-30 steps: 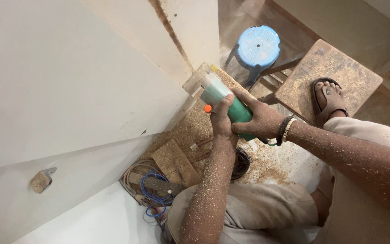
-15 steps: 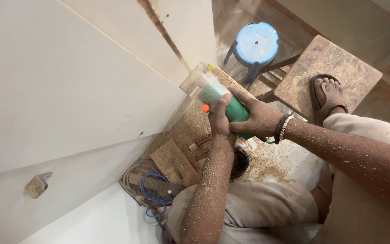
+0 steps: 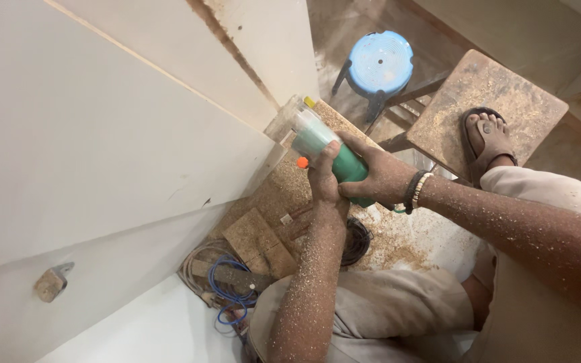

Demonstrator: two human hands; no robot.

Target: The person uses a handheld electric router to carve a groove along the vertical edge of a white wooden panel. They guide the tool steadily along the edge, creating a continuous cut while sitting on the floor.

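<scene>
A green handheld power tool (image 3: 327,153) with a clear front guard and an orange button is pressed against the edge of a large white board (image 3: 102,154). My right hand (image 3: 378,176) wraps around the tool's green body; a bead bracelet sits on that wrist. My left hand (image 3: 323,180) grips the tool from the near side, thumb near the orange button. Both forearms are covered in sawdust.
A blue plastic stool (image 3: 383,64) stands on the floor beyond. My sandalled foot (image 3: 489,142) rests on a dusty wooden stool (image 3: 485,107). Wood offcuts (image 3: 253,242), coiled wires (image 3: 226,286) and sawdust lie below. A small wooden block (image 3: 51,284) sits on the lower board.
The view has shifted slightly; the tool and both hands sit a little higher along the board's edge. The grip is unchanged.
</scene>
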